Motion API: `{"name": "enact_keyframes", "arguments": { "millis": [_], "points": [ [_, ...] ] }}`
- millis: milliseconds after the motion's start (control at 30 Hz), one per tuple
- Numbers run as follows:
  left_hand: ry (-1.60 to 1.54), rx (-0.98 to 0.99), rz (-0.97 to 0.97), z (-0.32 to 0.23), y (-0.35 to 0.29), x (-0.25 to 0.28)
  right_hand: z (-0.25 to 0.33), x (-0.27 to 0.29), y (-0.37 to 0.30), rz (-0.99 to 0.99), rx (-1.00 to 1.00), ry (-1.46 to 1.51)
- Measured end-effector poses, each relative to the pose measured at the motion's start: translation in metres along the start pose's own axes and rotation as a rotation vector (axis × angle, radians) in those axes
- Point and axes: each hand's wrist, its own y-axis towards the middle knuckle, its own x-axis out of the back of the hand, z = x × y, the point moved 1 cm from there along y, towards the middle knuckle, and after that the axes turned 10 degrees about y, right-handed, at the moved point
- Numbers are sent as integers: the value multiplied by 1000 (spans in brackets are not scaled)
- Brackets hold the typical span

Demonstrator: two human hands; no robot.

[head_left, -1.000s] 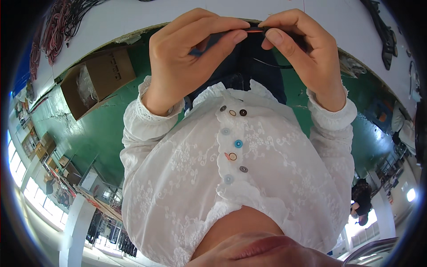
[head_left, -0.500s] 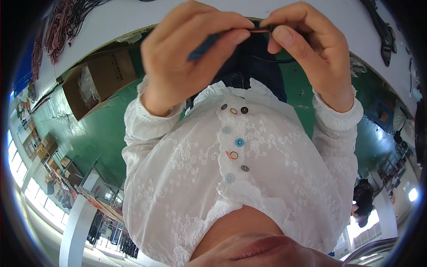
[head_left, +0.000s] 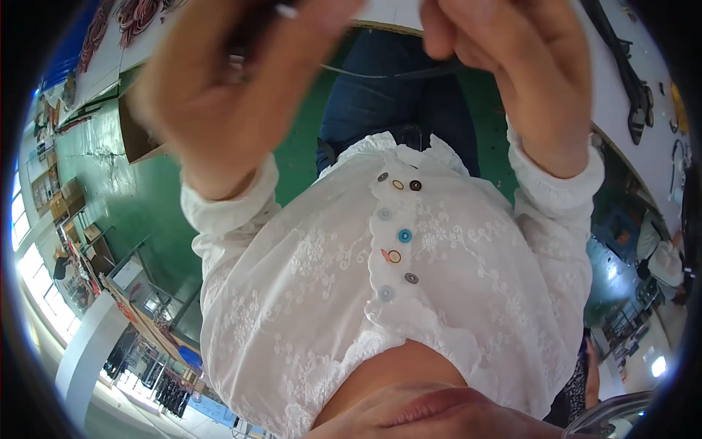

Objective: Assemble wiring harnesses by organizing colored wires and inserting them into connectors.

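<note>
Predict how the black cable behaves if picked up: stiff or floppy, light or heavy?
Probably flexible, with some spring: the cable bends in a smooth, shallow bow near the right hand. Likely light for its length, since it looks thin.

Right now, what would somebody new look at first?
Probably the white blouse filling the middle, with a bright blue button on its front. Above it, the blurred left hand is upper left, the right hand upper right. A thin cable shows between them, across the blue trousers.
</note>
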Motion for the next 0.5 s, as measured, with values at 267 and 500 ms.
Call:
{"name": "enact_keyframes", "arguments": {
  "millis": [267,500],
  "points": [
    [-125,142,497,14,-66,-50,-36,-8,-38,-66,-157,-119],
    [-111,24,533,15,-79,-59,-34,-18,-55,-158,-91,-439]
  ]
}}
